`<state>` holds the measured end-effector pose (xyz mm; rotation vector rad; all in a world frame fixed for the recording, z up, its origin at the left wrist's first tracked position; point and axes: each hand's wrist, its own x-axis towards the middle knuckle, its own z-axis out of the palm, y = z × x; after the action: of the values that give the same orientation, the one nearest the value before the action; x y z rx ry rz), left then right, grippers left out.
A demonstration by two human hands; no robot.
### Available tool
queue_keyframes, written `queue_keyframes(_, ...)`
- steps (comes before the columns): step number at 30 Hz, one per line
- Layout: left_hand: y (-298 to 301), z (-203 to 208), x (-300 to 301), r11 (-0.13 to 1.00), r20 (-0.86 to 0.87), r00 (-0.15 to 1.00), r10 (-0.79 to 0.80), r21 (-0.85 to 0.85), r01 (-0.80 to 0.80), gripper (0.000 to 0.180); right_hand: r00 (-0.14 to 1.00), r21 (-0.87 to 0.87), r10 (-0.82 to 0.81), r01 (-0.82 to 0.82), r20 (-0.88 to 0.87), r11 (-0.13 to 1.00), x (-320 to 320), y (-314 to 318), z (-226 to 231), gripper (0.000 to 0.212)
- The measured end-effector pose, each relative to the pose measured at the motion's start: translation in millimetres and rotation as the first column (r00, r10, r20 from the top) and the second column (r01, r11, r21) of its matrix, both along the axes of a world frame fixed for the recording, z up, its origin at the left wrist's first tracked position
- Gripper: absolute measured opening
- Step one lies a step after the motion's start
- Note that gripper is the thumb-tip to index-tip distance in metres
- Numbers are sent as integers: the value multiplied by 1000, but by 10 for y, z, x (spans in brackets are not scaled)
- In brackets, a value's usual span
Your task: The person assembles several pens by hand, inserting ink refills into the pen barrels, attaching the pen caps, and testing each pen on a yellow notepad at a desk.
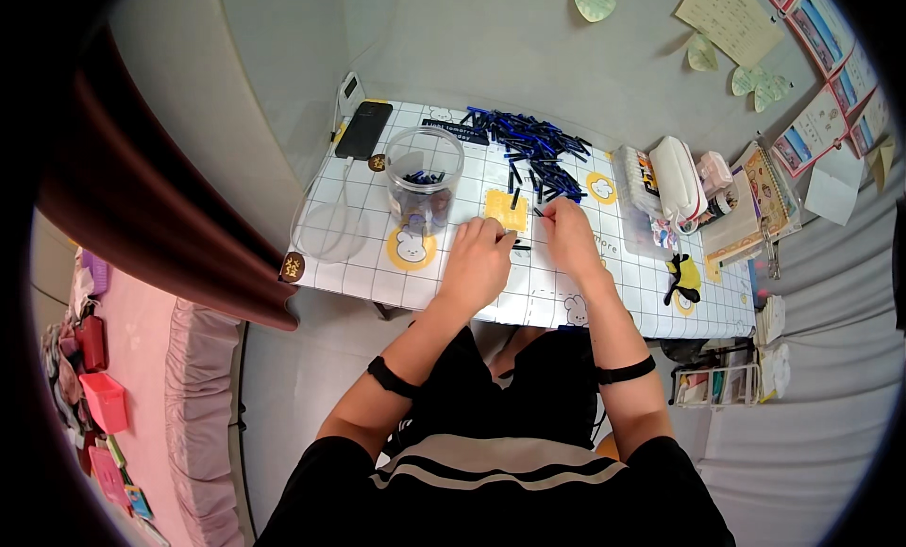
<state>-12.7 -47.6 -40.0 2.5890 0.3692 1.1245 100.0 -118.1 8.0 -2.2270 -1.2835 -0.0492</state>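
Short blue-black tubes that look like pen ink cartridges lie in a loose pile (pixel 538 143) toward the far side of the desk. My right hand (pixel 570 235) is closed in a pinch, with one dark ink cartridge (pixel 539 212) sticking out at its fingertips. My left hand (pixel 478 256) is curled closed just to its left; a dark ink cartridge (pixel 521 248) pokes out beside its thumb and fingers. Between the hands and the pile, a single loose cartridge (pixel 514 200) rests by a yellow printed square. Left of my left hand stands a clear round tub (pixel 424 184), partly filled with similar cartridges.
A black phone (pixel 364 131) with a white cable lies at the far left of the gridded desk mat (pixel 363 278). At the right are a clear bin (pixel 642 228), a white pouch (pixel 677 177), notebooks (pixel 760 193) and a yellow-and-black item (pixel 683 280). Walls border the desk behind.
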Motion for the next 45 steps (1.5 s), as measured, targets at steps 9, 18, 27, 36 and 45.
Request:
queue_keyframes(9, -26, 33, 14, 999, -15, 1000, -6, -42, 5, 14, 993, -16, 114, -114, -15, 993, -33, 262, -63, 16)
queue_keyframes(18, 11, 36, -5, 998, -8, 1000, -4, -57, 4, 15, 990, 2, 134, -134, 35, 991, 13, 285, -64, 9)
queue_keyframes(27, 110, -12, -55, 997, 35, 999, -35, -68, 38, 18, 986, -40, 142, -139, 91, 989, 34, 276, -24, 9)
queue_keyframes(36, 192, 95, -148, 1000, -167, 986, 17, 22, -13, 14, 996, -187, 78, -70, 35, 980, 129, -56, 91, 12)
queue_keyframes(45, 242, 294, -168, 996, -381, 923, -50, -86, 19, 9, 995, -165, 95, -87, 37, 982, 132, -96, 4, 12)
